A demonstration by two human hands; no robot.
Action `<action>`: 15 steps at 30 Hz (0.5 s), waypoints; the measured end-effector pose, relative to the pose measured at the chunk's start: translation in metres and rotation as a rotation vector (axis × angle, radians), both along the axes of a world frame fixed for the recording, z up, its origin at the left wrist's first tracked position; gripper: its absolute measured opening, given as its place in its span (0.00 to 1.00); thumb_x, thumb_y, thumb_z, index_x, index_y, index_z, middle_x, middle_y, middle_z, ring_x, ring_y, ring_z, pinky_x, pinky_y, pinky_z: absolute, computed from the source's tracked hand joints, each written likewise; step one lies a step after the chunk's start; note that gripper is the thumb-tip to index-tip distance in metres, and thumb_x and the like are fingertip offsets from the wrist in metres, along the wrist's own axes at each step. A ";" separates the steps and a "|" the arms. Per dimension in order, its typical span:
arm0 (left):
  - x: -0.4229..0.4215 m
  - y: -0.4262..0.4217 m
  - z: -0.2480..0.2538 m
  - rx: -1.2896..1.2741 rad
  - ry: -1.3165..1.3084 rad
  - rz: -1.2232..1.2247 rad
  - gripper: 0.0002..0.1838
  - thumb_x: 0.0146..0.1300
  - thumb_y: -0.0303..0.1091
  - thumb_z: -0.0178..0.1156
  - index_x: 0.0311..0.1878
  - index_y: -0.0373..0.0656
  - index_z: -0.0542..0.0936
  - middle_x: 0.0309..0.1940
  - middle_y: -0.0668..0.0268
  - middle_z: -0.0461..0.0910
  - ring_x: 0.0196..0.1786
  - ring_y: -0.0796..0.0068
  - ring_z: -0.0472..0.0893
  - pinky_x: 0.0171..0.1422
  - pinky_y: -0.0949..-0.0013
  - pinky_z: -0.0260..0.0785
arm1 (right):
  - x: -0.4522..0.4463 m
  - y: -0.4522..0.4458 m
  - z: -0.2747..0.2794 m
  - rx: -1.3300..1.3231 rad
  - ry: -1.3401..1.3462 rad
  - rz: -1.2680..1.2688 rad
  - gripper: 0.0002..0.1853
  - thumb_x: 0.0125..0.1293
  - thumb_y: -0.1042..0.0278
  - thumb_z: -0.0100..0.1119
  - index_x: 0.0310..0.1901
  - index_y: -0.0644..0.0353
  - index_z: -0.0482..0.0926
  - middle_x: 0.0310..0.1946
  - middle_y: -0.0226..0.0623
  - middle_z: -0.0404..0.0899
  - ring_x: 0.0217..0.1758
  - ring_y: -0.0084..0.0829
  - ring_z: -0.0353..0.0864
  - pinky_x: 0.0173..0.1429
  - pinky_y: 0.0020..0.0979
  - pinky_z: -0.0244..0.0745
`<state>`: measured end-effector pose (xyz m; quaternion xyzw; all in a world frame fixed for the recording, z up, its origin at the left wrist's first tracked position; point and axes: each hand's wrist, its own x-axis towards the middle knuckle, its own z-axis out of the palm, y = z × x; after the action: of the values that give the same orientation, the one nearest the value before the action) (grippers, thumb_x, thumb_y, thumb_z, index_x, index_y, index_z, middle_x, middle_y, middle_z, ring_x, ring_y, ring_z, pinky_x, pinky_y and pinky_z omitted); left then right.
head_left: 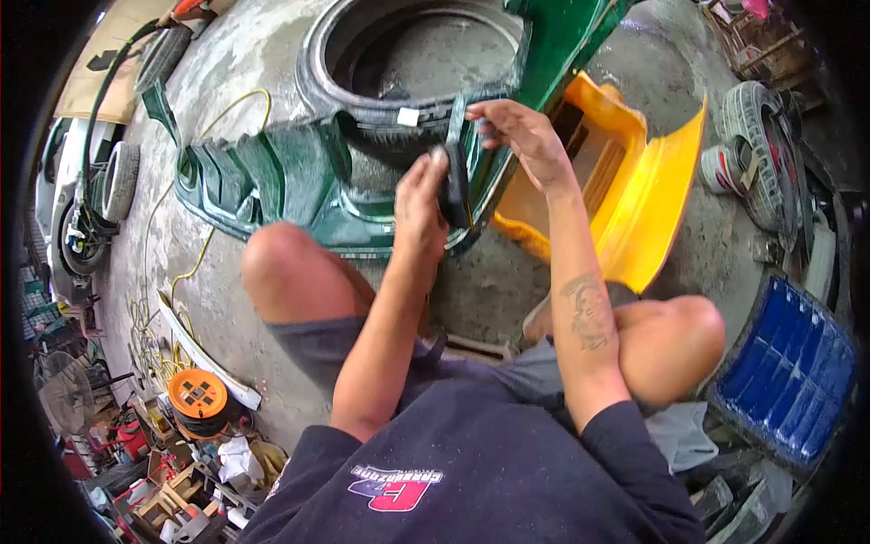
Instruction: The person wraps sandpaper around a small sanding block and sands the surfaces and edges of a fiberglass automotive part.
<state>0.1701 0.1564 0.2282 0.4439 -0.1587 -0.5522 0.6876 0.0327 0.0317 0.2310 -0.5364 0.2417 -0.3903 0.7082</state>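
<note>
My left hand (422, 210) is closed around a dark, narrow block-like object (457, 186), held upright over the edge of a glossy green moulded panel (299, 172). Beside the top of that object is my right hand (526, 138), raised with its fingers bent toward a greyish strip (460, 113); whether the fingertips touch the strip is unclear. Behind both hands lies a tire (317, 77) with a small white piece (408, 117) on its side. To the right of my right forearm is a yellow moulded panel (648, 190).
A blue ribbed panel (787, 363) leans at the right, with tires (757, 136) above it. At lower left are an orange cable reel (198, 393), a yellow cord (201, 254) and piled tools. A fan (65, 390) stands at the far left.
</note>
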 end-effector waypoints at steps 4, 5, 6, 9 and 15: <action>0.026 -0.003 0.034 -0.095 -0.081 0.007 0.15 0.76 0.38 0.56 0.54 0.36 0.80 0.41 0.66 0.84 0.41 0.78 0.83 0.49 0.74 0.76 | 0.016 0.025 0.046 -0.141 0.049 0.160 0.17 0.69 0.62 0.66 0.54 0.62 0.83 0.45 0.33 0.85 0.47 0.22 0.83 0.52 0.24 0.79; 0.028 -0.005 0.043 -0.101 -0.043 -0.003 0.14 0.75 0.38 0.56 0.54 0.37 0.80 0.42 0.65 0.85 0.41 0.78 0.84 0.48 0.74 0.76 | 0.018 0.029 0.053 -0.198 0.044 0.161 0.17 0.68 0.65 0.67 0.55 0.62 0.83 0.46 0.33 0.84 0.48 0.23 0.83 0.54 0.25 0.80; 0.031 -0.004 0.054 -0.093 -0.075 -0.047 0.14 0.75 0.38 0.56 0.53 0.38 0.81 0.41 0.65 0.85 0.40 0.78 0.84 0.47 0.74 0.77 | 0.019 0.032 0.058 -0.204 0.052 0.148 0.17 0.68 0.65 0.67 0.55 0.62 0.83 0.46 0.33 0.84 0.48 0.23 0.83 0.54 0.25 0.80; 0.025 -0.003 0.082 -0.069 -0.057 -0.198 0.13 0.75 0.37 0.57 0.50 0.38 0.81 0.39 0.68 0.84 0.38 0.82 0.82 0.44 0.77 0.75 | 0.009 0.042 0.082 -0.110 0.062 -0.032 0.18 0.65 0.69 0.70 0.55 0.64 0.82 0.45 0.31 0.82 0.47 0.22 0.83 0.54 0.25 0.80; 0.011 -0.003 0.083 0.004 -0.131 -0.409 0.15 0.73 0.42 0.60 0.49 0.39 0.82 0.37 0.72 0.83 0.38 0.85 0.79 0.44 0.78 0.70 | -0.030 0.062 0.081 0.003 0.187 -0.070 0.16 0.64 0.67 0.71 0.50 0.65 0.81 0.43 0.31 0.84 0.47 0.20 0.82 0.55 0.24 0.78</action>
<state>0.1814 0.1532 0.3108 0.4388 -0.2887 -0.6507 0.5484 0.0027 0.0932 0.3120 -0.5605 0.3261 -0.3627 0.6693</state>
